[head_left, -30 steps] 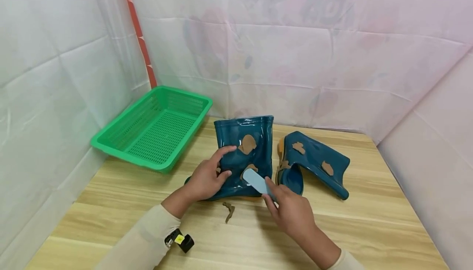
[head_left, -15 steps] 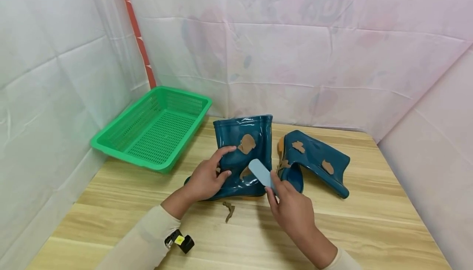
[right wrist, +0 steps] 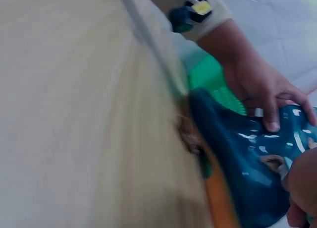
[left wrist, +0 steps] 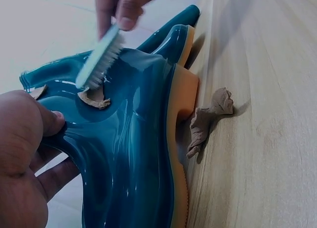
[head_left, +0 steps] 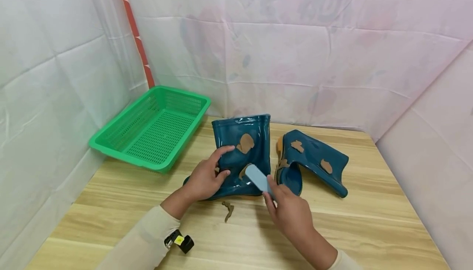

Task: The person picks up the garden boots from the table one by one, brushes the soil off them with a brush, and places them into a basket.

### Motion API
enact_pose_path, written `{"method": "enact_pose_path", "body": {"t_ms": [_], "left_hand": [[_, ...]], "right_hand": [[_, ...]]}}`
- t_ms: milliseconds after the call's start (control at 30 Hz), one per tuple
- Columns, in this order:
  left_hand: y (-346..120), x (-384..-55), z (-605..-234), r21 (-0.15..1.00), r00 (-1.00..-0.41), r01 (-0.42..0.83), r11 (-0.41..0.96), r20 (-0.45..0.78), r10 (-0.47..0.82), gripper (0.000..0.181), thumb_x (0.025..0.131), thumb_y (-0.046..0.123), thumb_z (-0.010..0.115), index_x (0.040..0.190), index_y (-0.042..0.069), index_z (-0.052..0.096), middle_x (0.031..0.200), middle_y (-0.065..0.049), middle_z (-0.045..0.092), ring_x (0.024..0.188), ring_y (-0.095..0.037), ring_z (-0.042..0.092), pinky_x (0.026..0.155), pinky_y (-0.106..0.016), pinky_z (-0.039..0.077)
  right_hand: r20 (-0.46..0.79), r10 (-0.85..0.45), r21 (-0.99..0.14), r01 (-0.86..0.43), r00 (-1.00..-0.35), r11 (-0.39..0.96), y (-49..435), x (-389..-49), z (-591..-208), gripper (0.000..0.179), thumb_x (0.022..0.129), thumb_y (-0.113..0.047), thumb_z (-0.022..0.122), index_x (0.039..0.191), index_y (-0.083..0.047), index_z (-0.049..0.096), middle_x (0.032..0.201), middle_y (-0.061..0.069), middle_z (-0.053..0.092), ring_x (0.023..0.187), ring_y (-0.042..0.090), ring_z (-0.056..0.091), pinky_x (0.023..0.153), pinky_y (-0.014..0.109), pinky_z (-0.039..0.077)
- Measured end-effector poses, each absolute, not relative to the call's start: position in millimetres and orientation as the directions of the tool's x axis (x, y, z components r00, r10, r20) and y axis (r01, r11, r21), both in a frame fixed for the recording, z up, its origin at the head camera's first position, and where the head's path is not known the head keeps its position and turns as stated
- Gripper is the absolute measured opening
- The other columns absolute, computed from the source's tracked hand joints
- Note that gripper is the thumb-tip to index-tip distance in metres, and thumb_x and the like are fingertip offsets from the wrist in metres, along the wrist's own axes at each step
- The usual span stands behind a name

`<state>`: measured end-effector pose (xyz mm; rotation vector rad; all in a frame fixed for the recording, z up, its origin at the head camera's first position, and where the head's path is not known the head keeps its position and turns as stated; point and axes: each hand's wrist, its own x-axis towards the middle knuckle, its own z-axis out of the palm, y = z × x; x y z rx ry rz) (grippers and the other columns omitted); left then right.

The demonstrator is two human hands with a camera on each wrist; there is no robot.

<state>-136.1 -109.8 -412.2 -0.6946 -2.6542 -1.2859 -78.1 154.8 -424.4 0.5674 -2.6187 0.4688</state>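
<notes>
A dark teal rain boot (head_left: 236, 127) with an orange sole stands on the table, its side toward me. My left hand (head_left: 205, 178) grips it at the front of the shaft, thumb on the near side. In my right hand (head_left: 292, 214) is a pale blue scrubbing brush (head_left: 257, 177), held by its handle. White bristles show in the left wrist view, right at a brown clay-like patch (left wrist: 95, 98) low on the shaft. The brush partly covers that patch in the head view. Higher up sits a second brown patch (head_left: 245, 143).
A second teal boot (head_left: 319, 157) with brown patches lies on its side to the right. A loose brown lump (head_left: 228, 211) rests on the table (head_left: 373, 220) before the first boot. At back left stands a green perforated basket (head_left: 168, 167); white cloth walls enclose the table.
The brush has moved up and right off the lower patch, then back down and left onto it. That patch looks smaller than a second ago. My left hand stays on the boot.
</notes>
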Motion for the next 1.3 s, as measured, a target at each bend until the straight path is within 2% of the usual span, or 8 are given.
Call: {"method": "enact_pose_path", "body": {"t_ms": [133, 300, 400, 533, 733, 967, 1167, 1300], "left_hand": [[-109.7, -136.1, -412.6, 0.729, -0.892, 0.438, 0.526, 0.28, 0.354, 0.071, 0.099, 0.008, 0.069, 0.156, 0.033, 0.034, 0.05, 0.007, 0.036, 0.037, -0.008, 0.035, 0.043, -0.027, 0.035], [-109.5, -137.7, -413.5, 0.724, -0.89, 0.446, 0.525, 0.295, 0.349, 0.071, 0.1, 0.009, 0.069, 0.156, 0.035, 0.034, 0.051, 0.008, 0.036, 0.038, -0.007, 0.034, 0.044, -0.027, 0.035], [-109.8, -137.3, -414.2, 0.721, -0.887, 0.452, 0.525, 0.3, 0.352, 0.07, 0.099, 0.008, 0.069, 0.156, 0.033, 0.035, 0.051, 0.008, 0.035, 0.038, -0.008, 0.033, 0.044, -0.027, 0.034], [-109.7, -136.9, -414.7, 0.722, -0.887, 0.45, 0.525, 0.298, 0.352, 0.07, 0.099, 0.008, 0.069, 0.156, 0.033, 0.036, 0.051, 0.008, 0.034, 0.038, -0.008, 0.034, 0.043, -0.027, 0.034], [-109.3, -138.6, -414.7, 0.718, -0.888, 0.452, 0.53, 0.303, 0.346, 0.07, 0.1, 0.01, 0.069, 0.156, 0.035, 0.035, 0.05, 0.008, 0.036, 0.039, -0.008, 0.036, 0.044, -0.027, 0.035], [-109.8, -137.1, -415.0, 0.718, -0.89, 0.446, 0.535, 0.291, 0.351, 0.07, 0.099, 0.01, 0.069, 0.156, 0.032, 0.035, 0.051, 0.008, 0.035, 0.039, -0.008, 0.035, 0.044, -0.028, 0.035], [-110.0, -137.9, -414.5, 0.718, -0.889, 0.45, 0.531, 0.304, 0.343, 0.07, 0.1, 0.01, 0.069, 0.156, 0.035, 0.035, 0.05, 0.008, 0.037, 0.038, -0.008, 0.036, 0.043, -0.028, 0.036], [-109.9, -137.5, -415.4, 0.713, -0.887, 0.455, 0.534, 0.305, 0.348, 0.069, 0.099, 0.009, 0.069, 0.155, 0.032, 0.036, 0.05, 0.008, 0.035, 0.038, -0.007, 0.035, 0.043, -0.027, 0.035]], "right_hand": [[0.444, -0.357, -0.239, -0.492, -0.822, 0.837, 153.6, -75.1, -427.6, 0.049, 0.091, -0.021, 0.08, 0.136, -0.006, 0.067, 0.081, 0.001, 0.065, 0.05, 0.0, 0.035, 0.041, 0.019, 0.027], [0.511, -0.275, -0.264, -0.454, -0.814, 0.851, 154.4, -78.2, -422.5, 0.052, 0.09, -0.019, 0.081, 0.137, -0.004, 0.065, 0.079, 0.003, 0.063, 0.049, 0.003, 0.033, 0.04, 0.021, 0.026], [0.473, -0.288, -0.247, -0.439, -0.833, 0.864, 154.3, -78.0, -424.5, 0.051, 0.092, -0.02, 0.08, 0.137, -0.004, 0.065, 0.078, 0.002, 0.061, 0.048, 0.003, 0.034, 0.04, 0.021, 0.027], [0.422, -0.357, -0.246, -0.484, -0.833, 0.839, 154.2, -75.2, -429.4, 0.05, 0.091, -0.021, 0.08, 0.136, -0.005, 0.067, 0.082, 0.001, 0.066, 0.051, 0.0, 0.037, 0.042, 0.019, 0.03], [0.534, -0.275, -0.265, -0.467, -0.799, 0.844, 155.0, -79.2, -422.2, 0.053, 0.089, -0.018, 0.082, 0.137, -0.003, 0.066, 0.082, 0.004, 0.066, 0.051, 0.003, 0.036, 0.04, 0.021, 0.027], [0.424, -0.334, -0.264, -0.467, -0.842, 0.844, 154.8, -76.2, -427.2, 0.05, 0.091, -0.02, 0.08, 0.136, -0.005, 0.067, 0.078, -0.001, 0.063, 0.05, 0.0, 0.034, 0.041, 0.02, 0.028], [0.496, -0.271, -0.294, -0.453, -0.825, 0.842, 157.3, -80.9, -421.1, 0.052, 0.09, -0.018, 0.081, 0.138, -0.003, 0.065, 0.077, 0.001, 0.061, 0.052, 0.004, 0.035, 0.041, 0.021, 0.028], [0.441, -0.291, -0.271, -0.435, -0.849, 0.859, 156.8, -79.7, -425.6, 0.052, 0.092, -0.021, 0.079, 0.139, -0.005, 0.064, 0.078, 0.001, 0.062, 0.051, 0.003, 0.035, 0.042, 0.021, 0.029]]}}
